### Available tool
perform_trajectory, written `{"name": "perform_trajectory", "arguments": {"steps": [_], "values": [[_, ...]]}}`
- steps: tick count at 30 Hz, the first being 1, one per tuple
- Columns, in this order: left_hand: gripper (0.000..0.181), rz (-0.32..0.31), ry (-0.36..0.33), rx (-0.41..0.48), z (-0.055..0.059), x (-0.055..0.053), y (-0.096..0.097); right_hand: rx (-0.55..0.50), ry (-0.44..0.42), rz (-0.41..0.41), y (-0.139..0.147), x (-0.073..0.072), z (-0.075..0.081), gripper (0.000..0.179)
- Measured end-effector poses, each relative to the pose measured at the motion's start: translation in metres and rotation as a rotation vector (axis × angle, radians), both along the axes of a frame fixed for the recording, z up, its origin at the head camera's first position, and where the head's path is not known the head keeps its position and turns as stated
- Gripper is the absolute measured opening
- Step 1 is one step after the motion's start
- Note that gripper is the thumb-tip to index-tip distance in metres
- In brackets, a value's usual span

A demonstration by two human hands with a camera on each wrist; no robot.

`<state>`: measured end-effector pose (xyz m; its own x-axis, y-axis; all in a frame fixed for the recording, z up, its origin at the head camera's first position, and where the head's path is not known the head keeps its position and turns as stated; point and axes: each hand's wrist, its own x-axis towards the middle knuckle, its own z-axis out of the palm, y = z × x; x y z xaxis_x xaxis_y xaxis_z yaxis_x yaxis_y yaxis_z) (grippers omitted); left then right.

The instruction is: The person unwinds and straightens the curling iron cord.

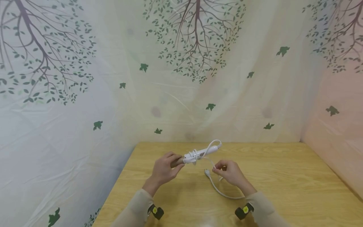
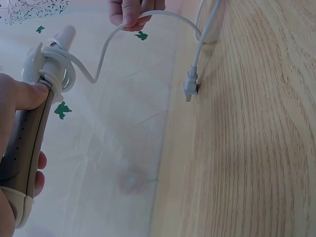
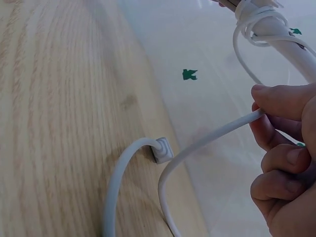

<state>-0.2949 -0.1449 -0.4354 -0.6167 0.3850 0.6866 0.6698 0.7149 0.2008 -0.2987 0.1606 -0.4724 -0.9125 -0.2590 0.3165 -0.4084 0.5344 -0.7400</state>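
Observation:
My left hand grips a curling iron by its brownish barrel, above the table. The iron's white handle tilts up toward the right. White cord is looped around the iron near where handle and barrel meet. Between thumb and index finger, my right hand pinches a length of the loose cord, just right of and below the handle. The plug lies on the tabletop between the hands, its prongs visible in the left wrist view. Part of the barrel is hidden behind the left fingers.
A wood-grain table stretches below both hands. Cloth walls printed with trees and green birds rise behind the table and along its sides. The plug end of the cord curves across the table under the right wrist.

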Motion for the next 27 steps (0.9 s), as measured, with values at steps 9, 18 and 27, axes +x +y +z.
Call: {"name": "perform_trajectory", "arguments": {"steps": [9, 18, 27], "values": [[0.028, 0.009, -0.004, 0.005, 0.000, -0.001, -0.001, 0.052, -0.001, 0.089, 0.009, 0.004, -0.007, 0.009], [0.028, 0.028, -0.016, 0.017, -0.001, 0.000, -0.003, 0.122, 0.042, 0.160, 0.021, 0.018, 0.000, 0.010], [0.027, 0.050, -0.035, 0.020, -0.004, -0.003, -0.006, 0.133, 0.097, 0.250, 0.036, 0.038, 0.020, 0.008]]}}
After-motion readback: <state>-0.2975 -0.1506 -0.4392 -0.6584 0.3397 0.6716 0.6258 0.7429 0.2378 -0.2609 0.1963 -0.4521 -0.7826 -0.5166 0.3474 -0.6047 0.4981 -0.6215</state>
